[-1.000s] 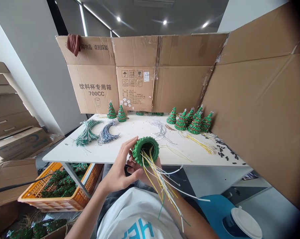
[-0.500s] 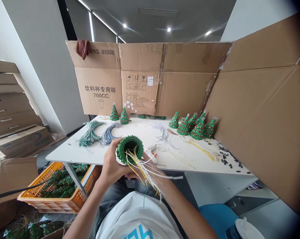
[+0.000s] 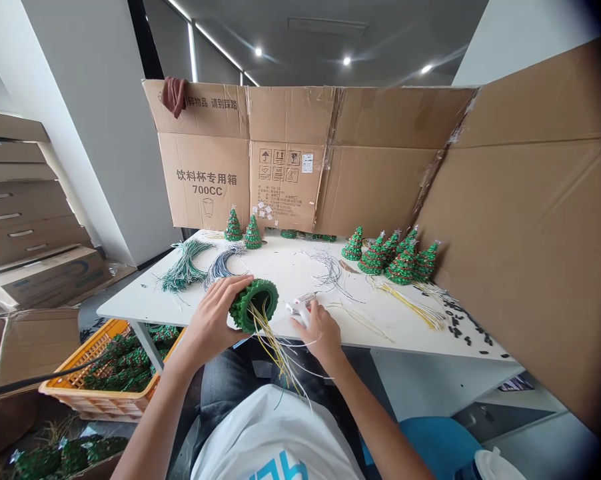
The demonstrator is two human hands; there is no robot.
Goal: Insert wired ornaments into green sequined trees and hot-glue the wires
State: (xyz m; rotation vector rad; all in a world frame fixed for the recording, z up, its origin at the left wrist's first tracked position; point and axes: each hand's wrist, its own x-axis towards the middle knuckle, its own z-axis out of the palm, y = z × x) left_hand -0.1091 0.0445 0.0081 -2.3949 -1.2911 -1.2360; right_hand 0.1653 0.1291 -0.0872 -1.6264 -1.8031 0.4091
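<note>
Gripping the white glue gun (image 3: 302,311), the right hand (image 3: 325,335) has moved away from the green cone (image 3: 244,304), leaving the left hand (image 3: 211,321) alone to hold it over the counter's near edge (image 3: 410,339), loose wires (image 3: 275,348) trailing out.

Occlusions and crops: held pieces partly covered, edges clipped, fine print unreadable.
Left hand (image 3: 213,323) covers near side of green hollow piece (image 3: 239,305); its inside is dark, so where the yellow and white wires (image 3: 275,347) end in there, can't tell. Right hand (image 3: 323,333) hides the grip of the white gun-like tool (image 3: 296,308). Green items (image 3: 289,234) at the back are mostly hidden under the cardboard wall (image 3: 380,187), whose small print is too fine to read; its right end goes into dark blur. Orange crate (image 3: 88,404) partly behind table leg (image 3: 147,345). Lidded cup (image 3: 495,465) and shirt lettering (image 3: 283,469) cut at bottom, stacked boxes (image 3: 10,200) at left. Black bits (image 3: 468,341) too small to identify.
</note>
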